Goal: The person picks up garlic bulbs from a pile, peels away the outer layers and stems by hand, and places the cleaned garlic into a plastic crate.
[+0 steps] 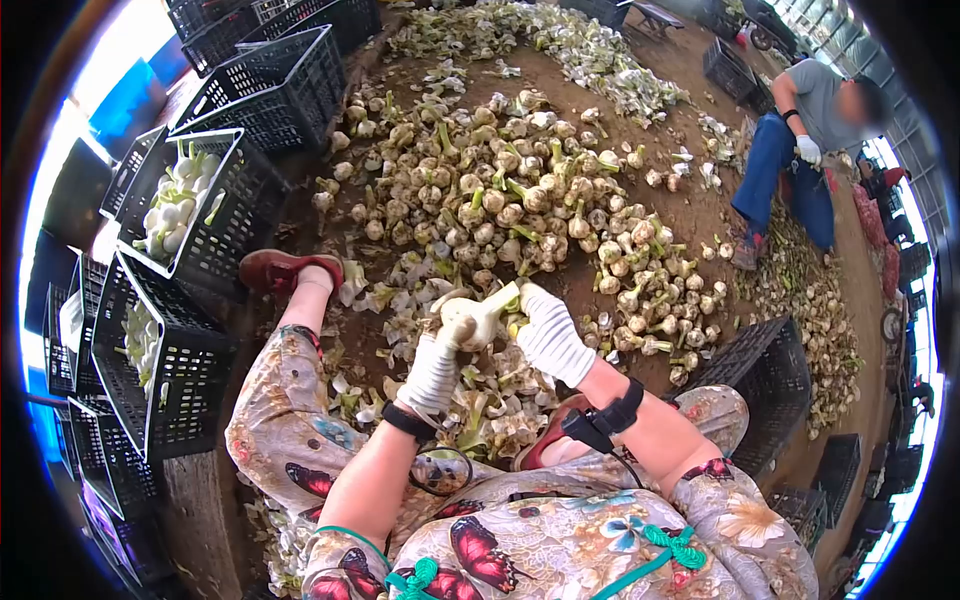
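Observation:
My left hand (437, 355), in a white glove with a soiled thumb, is closed round a garlic bulb (482, 322) with a pale skin and a short green stem. My right hand (550, 335), also gloved in white, is at the stem end, its fingers closed there. A small yellow thing shows at the right fingers, too little of it to name. Below and around both hands lie loose peeled skins (490, 395). Just beyond the hands spreads a large heap of untrimmed garlic bulbs (500, 190).
Black crates stand at the left, one holding white peeled bulbs (178, 215). Another black crate (755, 385) sits by my right knee. A co-worker (815, 130) with white gloves sits at the upper right beside more garlic. Discarded skins (600, 60) cover the ground further back.

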The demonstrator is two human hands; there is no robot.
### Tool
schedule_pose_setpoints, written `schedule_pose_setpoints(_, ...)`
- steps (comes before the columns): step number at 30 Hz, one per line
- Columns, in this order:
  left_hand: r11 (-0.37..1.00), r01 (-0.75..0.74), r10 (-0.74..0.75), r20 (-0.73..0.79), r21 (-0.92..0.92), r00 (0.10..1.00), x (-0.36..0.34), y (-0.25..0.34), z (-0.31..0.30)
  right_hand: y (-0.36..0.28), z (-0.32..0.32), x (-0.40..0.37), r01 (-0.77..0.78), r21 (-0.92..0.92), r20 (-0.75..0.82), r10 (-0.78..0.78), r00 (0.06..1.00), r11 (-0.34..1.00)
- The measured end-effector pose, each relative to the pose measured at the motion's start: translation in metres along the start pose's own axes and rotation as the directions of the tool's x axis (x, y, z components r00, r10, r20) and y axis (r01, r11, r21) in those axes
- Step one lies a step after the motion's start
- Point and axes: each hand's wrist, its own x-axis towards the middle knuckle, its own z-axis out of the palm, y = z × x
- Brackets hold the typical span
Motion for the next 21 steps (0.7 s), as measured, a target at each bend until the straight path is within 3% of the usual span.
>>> schedule_pose_setpoints(1, 0.990, 0.085, -0.078, 0.064, -0.114, 0.995, -0.001, 0.002, 0.000, -0.002, -0.002, 0.003, 0.009, -0.002, 0.000, -0.009, 1.000, 1.000)
schedule_pose_setpoints(2, 0.975, 0.191, -0.177, 0.125, -0.116, 0.976, -0.003, 0.003, -0.001, -0.006, -0.005, 0.007, 0.019, -0.004, -0.003, -0.019, 1.000, 1.000)
schedule_pose_setpoints(3, 0.972, 0.182, -0.172, 0.081, -0.150, 0.982, 0.002, -0.006, -0.003, -0.008, -0.007, 0.012, 0.038, -0.004, -0.004, -0.038, 0.999, 0.999)
schedule_pose_setpoints(4, 0.960, 0.193, -0.175, 0.106, -0.202, 0.979, 0.000, 0.002, -0.001, -0.006, -0.006, 0.012, -0.068, 0.259, 0.020, 0.065, 0.998, 0.963)
schedule_pose_setpoints(5, 0.946, 0.201, -0.172, 0.131, -0.255, 0.976, 0.000, 0.011, 0.000, -0.006, -0.005, 0.007, -0.306, 0.588, 0.144, 0.275, 0.951, 0.749)
schedule_pose_setpoints(7, 0.946, 0.070, -0.031, 0.127, -0.317, 0.991, 0.005, 0.015, -0.007, -0.017, -0.013, -0.004, -0.316, 0.782, 0.195, 0.271, 0.943, 0.537)
schedule_pose_setpoints(9, 0.992, 0.022, -0.003, 0.156, -0.124, 0.988, 0.008, 0.012, -0.022, -0.029, -0.014, -0.008, -0.379, 0.856, 0.307, 0.244, 0.920, 0.352)
schedule_pose_setpoints(10, 0.996, -0.071, 0.074, 0.058, -0.046, 0.996, 0.005, 0.020, -0.008, -0.029, -0.012, -0.011, -0.365, 0.831, 0.290, 0.235, 0.928, 0.419)
schedule_pose_setpoints(11, 0.953, -0.277, 0.284, -0.035, 0.121, 0.958, 0.011, 0.009, -0.011, -0.027, -0.005, -0.015, -0.339, 0.810, 0.247, 0.246, 0.937, 0.479)
schedule_pose_setpoints(13, 0.897, -0.389, 0.410, -0.066, 0.210, 0.910, 0.011, 0.008, -0.006, -0.029, 0.001, -0.018, -0.273, 0.848, 0.222, 0.165, 0.961, 0.453)
schedule_pose_setpoints(14, 0.874, -0.404, 0.436, -0.072, 0.269, 0.897, 0.012, 0.007, -0.007, -0.032, 0.002, -0.016, -0.198, 0.806, 0.122, 0.170, 0.978, 0.558)
schedule_pose_setpoints(16, 0.817, -0.432, 0.496, -0.082, 0.383, 0.865, 0.016, 0.006, -0.011, -0.024, -0.010, -0.009, -0.240, 0.659, 0.134, 0.203, 0.970, 0.713)
schedule_pose_setpoints(17, 0.841, -0.405, 0.450, -0.049, 0.358, 0.892, 0.014, 0.008, -0.009, -0.022, -0.015, -0.004, -0.261, 0.572, 0.139, 0.222, 0.965, 0.777)
schedule_pose_setpoints(19, 0.886, -0.347, 0.356, 0.028, 0.307, 0.934, 0.010, 0.013, -0.002, -0.014, -0.015, 0.011, -0.022, 0.360, -0.145, 0.079, 0.986, 0.933)
schedule_pose_setpoints(21, 0.947, -0.187, 0.180, 0.052, 0.262, 0.982, -0.002, 0.023, 0.008, 0.000, -0.012, 0.024, 0.033, 0.176, -0.207, 0.004, 0.978, 0.984)
